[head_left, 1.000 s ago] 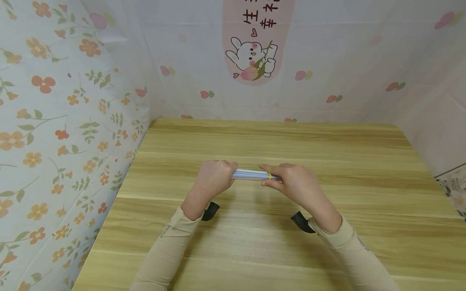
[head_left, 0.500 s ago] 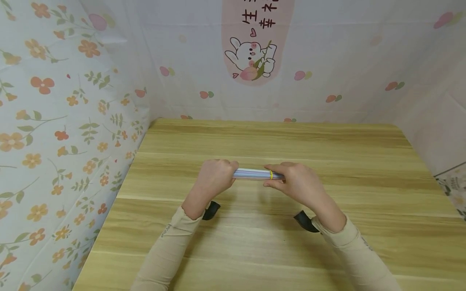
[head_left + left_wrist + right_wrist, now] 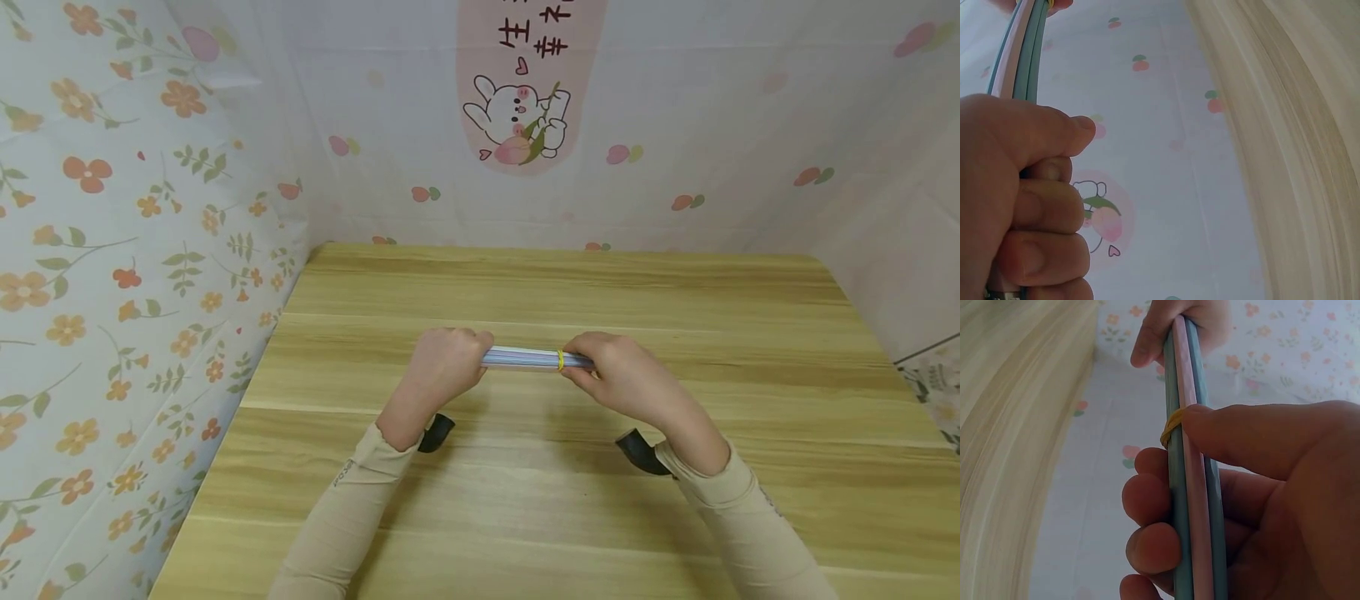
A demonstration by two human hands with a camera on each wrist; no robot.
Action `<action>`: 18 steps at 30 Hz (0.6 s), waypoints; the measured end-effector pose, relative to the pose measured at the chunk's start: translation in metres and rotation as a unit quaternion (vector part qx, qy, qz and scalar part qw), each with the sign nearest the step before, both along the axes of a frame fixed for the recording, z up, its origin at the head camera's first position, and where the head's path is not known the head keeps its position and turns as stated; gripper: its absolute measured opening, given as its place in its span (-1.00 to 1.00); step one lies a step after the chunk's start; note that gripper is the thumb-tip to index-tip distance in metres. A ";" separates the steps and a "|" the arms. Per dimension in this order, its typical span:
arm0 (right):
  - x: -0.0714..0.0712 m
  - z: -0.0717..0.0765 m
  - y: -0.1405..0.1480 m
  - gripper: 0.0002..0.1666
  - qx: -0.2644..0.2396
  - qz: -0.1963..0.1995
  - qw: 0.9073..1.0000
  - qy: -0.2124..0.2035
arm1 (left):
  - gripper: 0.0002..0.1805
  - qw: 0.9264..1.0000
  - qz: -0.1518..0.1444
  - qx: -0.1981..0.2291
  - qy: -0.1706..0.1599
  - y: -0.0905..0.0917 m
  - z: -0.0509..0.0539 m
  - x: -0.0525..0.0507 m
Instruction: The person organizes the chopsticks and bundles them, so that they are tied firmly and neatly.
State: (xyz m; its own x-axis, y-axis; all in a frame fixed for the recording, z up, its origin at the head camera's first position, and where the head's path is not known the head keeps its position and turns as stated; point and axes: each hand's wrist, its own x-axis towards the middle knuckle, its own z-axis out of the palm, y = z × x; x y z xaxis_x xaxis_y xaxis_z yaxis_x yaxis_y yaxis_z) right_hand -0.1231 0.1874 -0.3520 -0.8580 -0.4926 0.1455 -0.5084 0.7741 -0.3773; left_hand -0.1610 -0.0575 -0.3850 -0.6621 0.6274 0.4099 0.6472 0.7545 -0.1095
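Note:
A bundle of pastel blue and pink pencils [image 3: 521, 357] is held level above the table in the head view. Around it, towards its right end, sits a yellow rubber band [image 3: 560, 360]. My left hand [image 3: 447, 362] grips the left end in a fist, and the pencils run up out of it in the left wrist view. At the other end my right hand [image 3: 626, 375] holds the bundle between thumb and curled fingers. In the right wrist view its thumb [image 3: 1241, 434] lies on the pencils against the rubber band [image 3: 1173, 427]. The fists hide both pencil ends in the head view.
Below the hands lies a wood-grain table [image 3: 495, 500]. A white printed curtain [image 3: 675, 125] hangs behind it, and a flowered curtain [image 3: 150, 275] hangs along the left side. Black curved pieces [image 3: 641, 452] stick out by both wrists.
My right hand has slid right along the pencils, so its fingertips now sit by the rubber band rather than left of it. The bundle and left hand have shifted slightly right.

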 end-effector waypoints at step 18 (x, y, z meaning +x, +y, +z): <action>0.000 0.002 -0.003 -0.77 0.011 0.025 0.999 0.029 | -0.73 1.000 0.000 0.000 0.005 0.001 0.000 0.001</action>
